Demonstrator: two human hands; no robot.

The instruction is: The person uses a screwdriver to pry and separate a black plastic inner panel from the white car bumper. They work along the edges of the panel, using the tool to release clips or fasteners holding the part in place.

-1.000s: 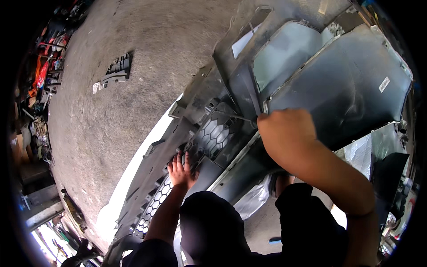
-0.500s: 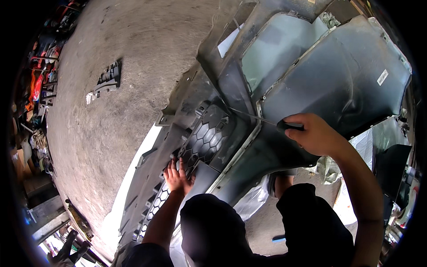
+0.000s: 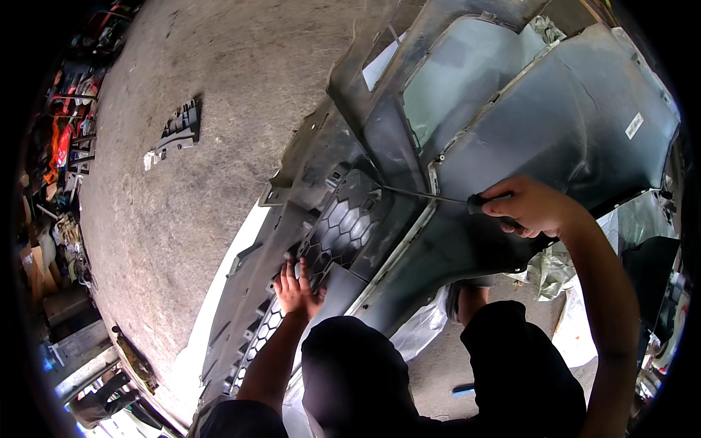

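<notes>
A large dark car bumper, seen from its inner side, stretches diagonally from the upper right toward the lower left. My right hand grips the black handle of a screwdriver. The long thin shaft points left, and its tip meets the bumper near the upper edge of a honeycomb grille insert. Against the lower part of that insert lies my left hand, fingers stretched out over the black plastic. The exact spot under the screwdriver tip is too small to make out.
A broken piece of black plastic trim lies on the concrete floor at the left. Cluttered shelves run along the far left. Crumpled clear plastic wrap is beside the bumper's right side, and a small blue-ended object lies on the floor.
The view has shifted slightly. My right hand has turned a little around the screwdriver handle, and its lower fingers now show. My left hand stays pressed on the grille insert.
</notes>
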